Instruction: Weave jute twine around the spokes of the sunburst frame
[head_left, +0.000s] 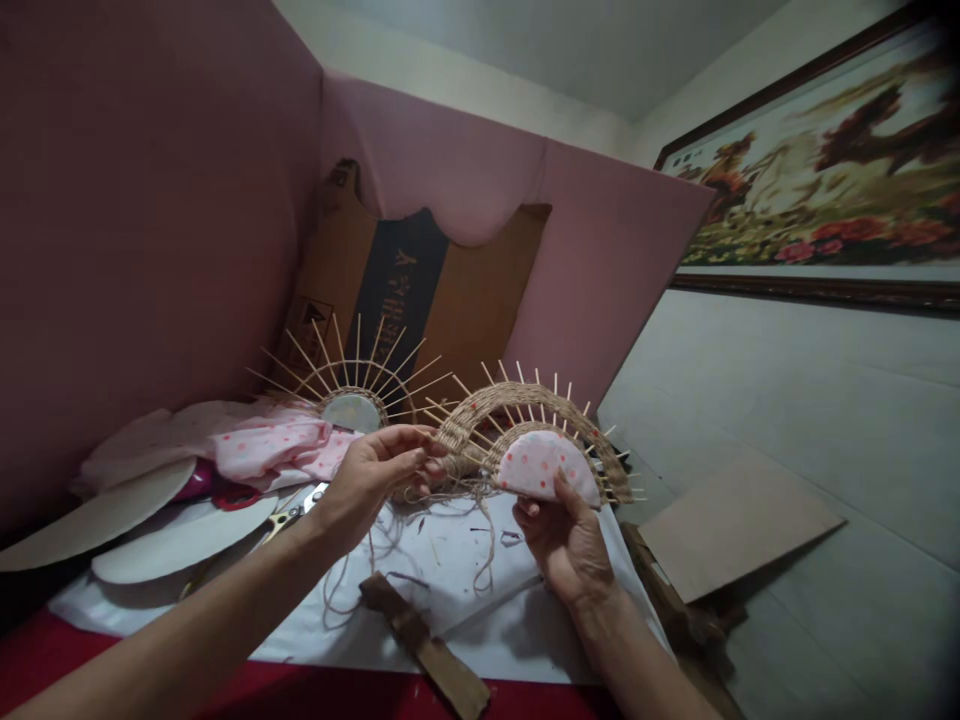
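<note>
My right hand (566, 535) grips the lower edge of a half-round woven piece (546, 465), its thumb on the white, dotted fabric centre. Thin sticks fan out from that centre, and a wide band of twine (517, 395) is woven through them in an arch. At the left end of the arch, the fingers of my left hand (386, 465) are pinched together by the twine and stick ends; what exactly lies between them is hidden. Loose twine (487, 550) trails onto the white sheet below. Behind my left hand stands a second stick fan (351, 410) with a pale half-round centre.
Scissors (283, 518) and half-round white boards (184, 540) lie left, beside pink dotted fabric (277, 450). A brown strip (427, 640) crosses the front of the white sheet (517, 625). Cardboard (480, 290) leans behind; a flat board (739, 520) is at right.
</note>
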